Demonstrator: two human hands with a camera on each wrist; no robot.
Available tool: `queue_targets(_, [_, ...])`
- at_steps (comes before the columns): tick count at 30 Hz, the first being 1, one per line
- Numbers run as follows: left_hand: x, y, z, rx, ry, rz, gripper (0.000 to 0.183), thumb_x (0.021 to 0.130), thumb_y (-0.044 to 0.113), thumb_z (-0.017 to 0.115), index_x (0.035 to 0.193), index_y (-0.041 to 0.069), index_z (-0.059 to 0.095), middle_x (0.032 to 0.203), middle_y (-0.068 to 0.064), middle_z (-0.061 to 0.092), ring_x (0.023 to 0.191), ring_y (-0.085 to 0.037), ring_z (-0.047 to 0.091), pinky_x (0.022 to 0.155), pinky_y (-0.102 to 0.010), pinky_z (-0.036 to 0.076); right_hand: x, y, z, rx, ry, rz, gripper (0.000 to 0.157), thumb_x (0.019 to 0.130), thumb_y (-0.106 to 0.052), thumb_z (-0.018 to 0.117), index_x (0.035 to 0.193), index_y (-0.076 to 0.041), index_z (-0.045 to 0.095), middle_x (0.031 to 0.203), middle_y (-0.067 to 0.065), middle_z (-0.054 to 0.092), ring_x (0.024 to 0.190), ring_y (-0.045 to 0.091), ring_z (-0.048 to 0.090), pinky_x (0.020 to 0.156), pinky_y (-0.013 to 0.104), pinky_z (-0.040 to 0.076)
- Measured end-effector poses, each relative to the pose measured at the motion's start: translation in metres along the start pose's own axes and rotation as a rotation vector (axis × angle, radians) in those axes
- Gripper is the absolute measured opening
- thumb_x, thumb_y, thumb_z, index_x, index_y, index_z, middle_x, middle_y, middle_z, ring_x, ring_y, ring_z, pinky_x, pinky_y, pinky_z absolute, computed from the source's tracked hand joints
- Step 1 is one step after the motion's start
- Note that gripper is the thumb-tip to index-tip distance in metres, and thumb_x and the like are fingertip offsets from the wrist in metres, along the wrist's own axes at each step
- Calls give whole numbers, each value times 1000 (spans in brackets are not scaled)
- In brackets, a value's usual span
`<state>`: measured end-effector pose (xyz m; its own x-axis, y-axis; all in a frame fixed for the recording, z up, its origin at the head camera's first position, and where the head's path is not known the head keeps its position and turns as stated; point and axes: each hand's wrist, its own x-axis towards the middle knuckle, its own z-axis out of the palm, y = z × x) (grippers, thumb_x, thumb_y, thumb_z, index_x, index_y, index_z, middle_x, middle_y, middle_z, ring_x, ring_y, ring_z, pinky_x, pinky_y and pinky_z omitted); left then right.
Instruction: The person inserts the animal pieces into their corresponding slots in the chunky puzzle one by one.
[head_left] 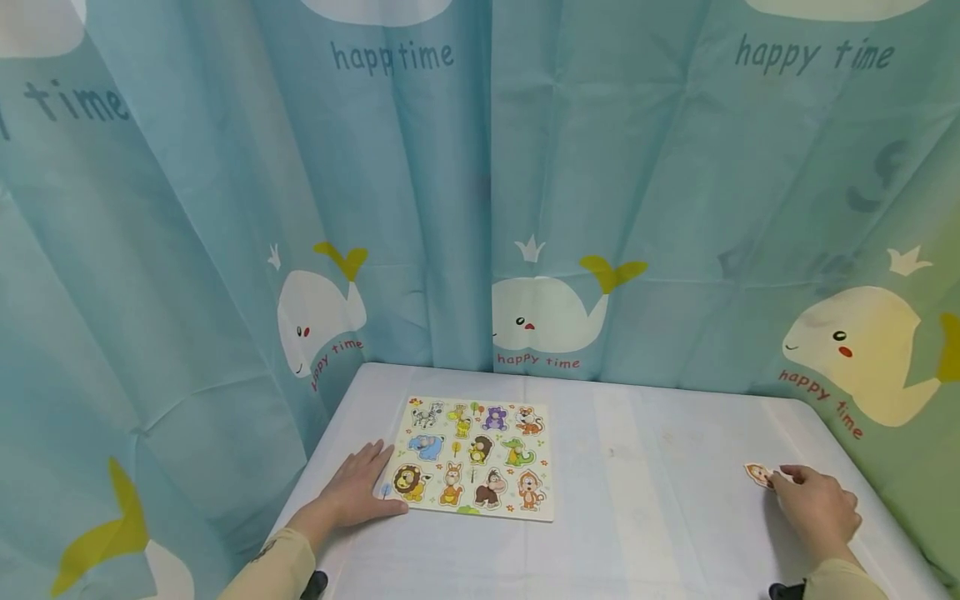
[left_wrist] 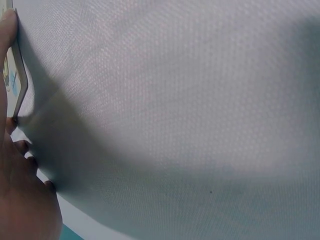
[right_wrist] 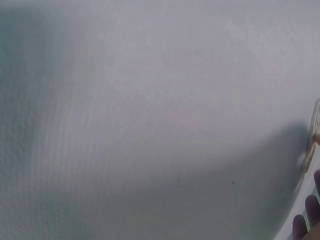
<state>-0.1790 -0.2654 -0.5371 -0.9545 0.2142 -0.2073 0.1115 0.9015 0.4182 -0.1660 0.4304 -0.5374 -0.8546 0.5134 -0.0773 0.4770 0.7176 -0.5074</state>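
Observation:
On the white table lies an animal puzzle board (head_left: 474,504), printed with rows of cartoon animals, among them a zebra, an elephant and a lion. My left hand (head_left: 360,487) rests at its left side, the fingers stretched along the edge and the thumb at the near left corner. In the left wrist view, that hand (left_wrist: 25,200) borders the corner of the board (left_wrist: 20,75). Far to the right, my right hand (head_left: 817,504) pinches a small white-edged puzzle piece (head_left: 757,474) with an orange-brown picture, low over the tabletop. Only the piece's edge (right_wrist: 312,145) shows in the right wrist view, beside fingertips (right_wrist: 312,207).
A white cloth covers the table (head_left: 630,500), which has rounded far corners. Behind it and along both sides hangs a blue curtain (head_left: 450,208) printed with whales and the words "happy time".

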Motion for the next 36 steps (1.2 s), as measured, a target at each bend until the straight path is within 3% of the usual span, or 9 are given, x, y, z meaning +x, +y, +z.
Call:
queue_targets(13, [1,-3,2,-7,10,19,114,76,67,79,158,1,34,164,-24,26,152,-44,19,125,-58,13,4,1,6,-19,-27,20,38,99,-23,58,122,8,63,120,36,56,110,58,38,87,69,32])
queue_targets(26, [0,-2,2,-11,6,6,115,75,67,79,160,4,33,165,-22,25,153,-43,19,125,-58,14,3,0,8,-46,-19,4,36,99,-21,59,121,7,63,104,28,61,104,53,40,80,65,34])
queue_targets(36, [-1,0,0,-7,4,5,114,76,66,80,159,4,33,165,-23,25,152,-44,19,125,-58,13,6,1,9,-71,-26,-15,31,101,-18,58,119,6,64,107,30,61,105,54,40,83,67,34])
